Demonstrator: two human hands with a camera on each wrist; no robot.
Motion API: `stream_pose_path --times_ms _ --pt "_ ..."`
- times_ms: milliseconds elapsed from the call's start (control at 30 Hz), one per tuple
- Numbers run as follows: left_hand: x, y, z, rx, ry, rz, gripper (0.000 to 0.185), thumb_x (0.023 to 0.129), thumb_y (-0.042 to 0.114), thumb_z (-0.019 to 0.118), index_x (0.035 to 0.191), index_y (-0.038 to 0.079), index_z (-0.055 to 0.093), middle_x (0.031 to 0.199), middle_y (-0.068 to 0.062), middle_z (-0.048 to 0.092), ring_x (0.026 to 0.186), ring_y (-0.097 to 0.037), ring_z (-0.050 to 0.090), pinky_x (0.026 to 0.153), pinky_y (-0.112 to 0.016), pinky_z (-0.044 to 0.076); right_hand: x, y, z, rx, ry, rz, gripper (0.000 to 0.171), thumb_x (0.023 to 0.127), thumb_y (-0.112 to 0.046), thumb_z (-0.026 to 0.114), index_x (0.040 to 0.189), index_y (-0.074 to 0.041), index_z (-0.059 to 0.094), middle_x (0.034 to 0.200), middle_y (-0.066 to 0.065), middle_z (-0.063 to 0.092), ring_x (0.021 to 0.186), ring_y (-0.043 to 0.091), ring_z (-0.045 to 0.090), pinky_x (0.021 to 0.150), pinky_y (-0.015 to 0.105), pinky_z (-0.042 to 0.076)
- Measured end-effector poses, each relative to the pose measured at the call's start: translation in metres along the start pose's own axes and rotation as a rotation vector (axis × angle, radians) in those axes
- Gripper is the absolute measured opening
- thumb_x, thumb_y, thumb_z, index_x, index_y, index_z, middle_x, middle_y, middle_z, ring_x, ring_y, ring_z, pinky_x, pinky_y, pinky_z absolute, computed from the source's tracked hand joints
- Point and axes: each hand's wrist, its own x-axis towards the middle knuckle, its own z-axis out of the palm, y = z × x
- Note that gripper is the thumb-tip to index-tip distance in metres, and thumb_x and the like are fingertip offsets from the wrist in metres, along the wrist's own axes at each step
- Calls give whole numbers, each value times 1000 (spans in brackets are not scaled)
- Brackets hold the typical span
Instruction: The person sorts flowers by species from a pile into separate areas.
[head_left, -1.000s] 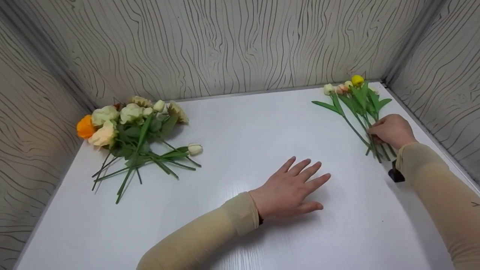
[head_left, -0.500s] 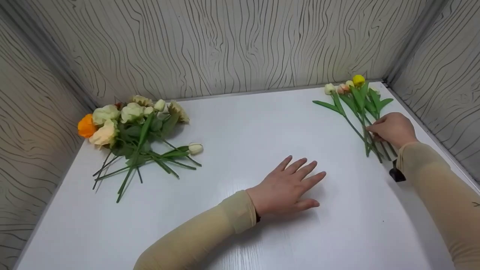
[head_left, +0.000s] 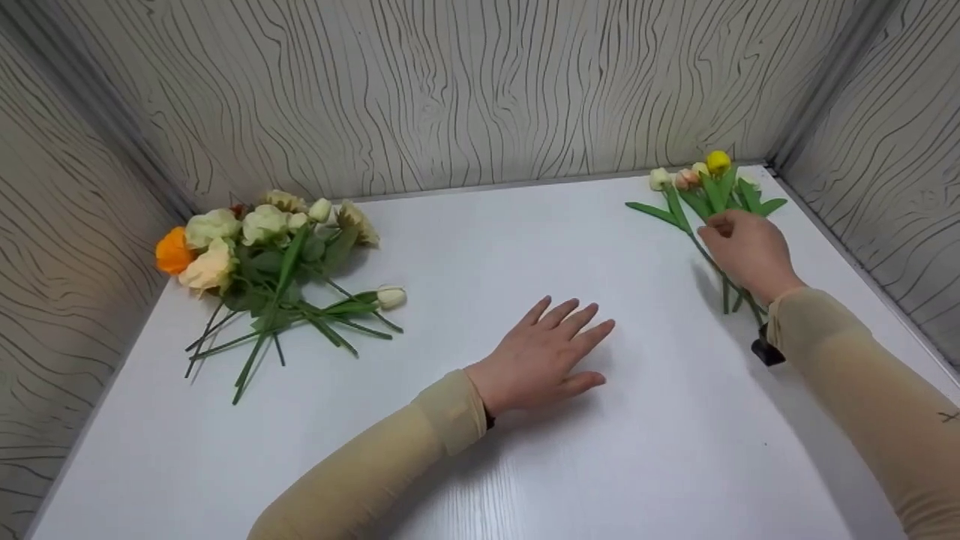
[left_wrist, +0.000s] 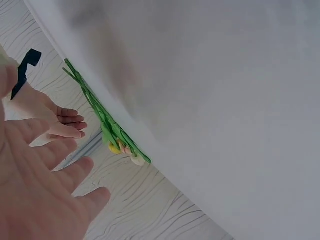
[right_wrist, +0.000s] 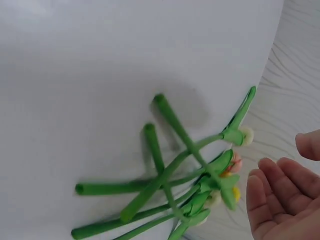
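Observation:
My right hand hovers over a small bunch of tulips at the far right of the table. Its fingers are loosely bent and hold nothing, as the right wrist view of the hand confirms. A yellow tulip, a peach one and a white one show in the bunch; part of the leaves and stems is hidden behind the hand. Crossing green stems lie on the table. My left hand, palm down with fingers spread, is over the middle of the table and holds nothing.
At the left of the white table lies a pile of mixed flowers with an orange bloom, pale roses and a white tulip pointing right. Wood-patterned panels enclose the back and sides.
My right hand has let go of the tulip stems and moved left and upward over the bunch. The left hand has shifted left and slightly away from me.

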Motion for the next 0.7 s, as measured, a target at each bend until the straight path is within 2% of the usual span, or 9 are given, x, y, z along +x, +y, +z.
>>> stream_pose_path --times_ms 167,333,400,500,600,700 --pt "-12 -25 0 -3 4 -83 67 107 55 44 163 21 29 165 -6 32 152 -27 27 124 -50 17 -8 -27 26 -68 -66 -137 64 106 -47 51 148 1 48 148 25 49 136 45 43 109 64 36" --pt "-33 -58 1 4 22 -193 64 106 50 51 161 19 36 162 -8 37 150 -29 31 123 -52 19 -22 -53 60 -176 -166 -262 69 105 -46 55 156 -1 38 156 25 39 145 46 32 116 63 25" --pt "-45 -72 0 3 67 -242 60 106 45 54 157 16 43 158 -9 44 146 -30 38 122 -52 23 -29 -64 74 -219 -207 -308 72 104 -46 56 158 -3 34 158 25 36 146 46 29 117 63 22" --pt "-63 -96 -3 -6 185 -307 46 105 35 59 144 10 59 142 -11 60 134 -30 52 116 -50 35 -38 -81 93 -264 -251 -375 73 103 -46 58 159 -6 33 160 23 35 148 44 26 119 62 20" --pt "-84 -120 -7 -8 304 -374 30 102 24 63 126 7 72 121 -11 71 115 -31 64 102 -48 49 -48 -99 111 -287 -281 -435 72 103 -47 59 159 -9 35 161 19 35 150 41 24 120 60 19" --pt "-108 -146 -10 0 382 -449 21 100 18 66 114 6 76 106 -12 74 98 -32 68 85 -47 56 -59 -120 127 -296 -309 -480 71 103 -50 58 159 -12 36 162 15 35 152 38 23 121 58 19"
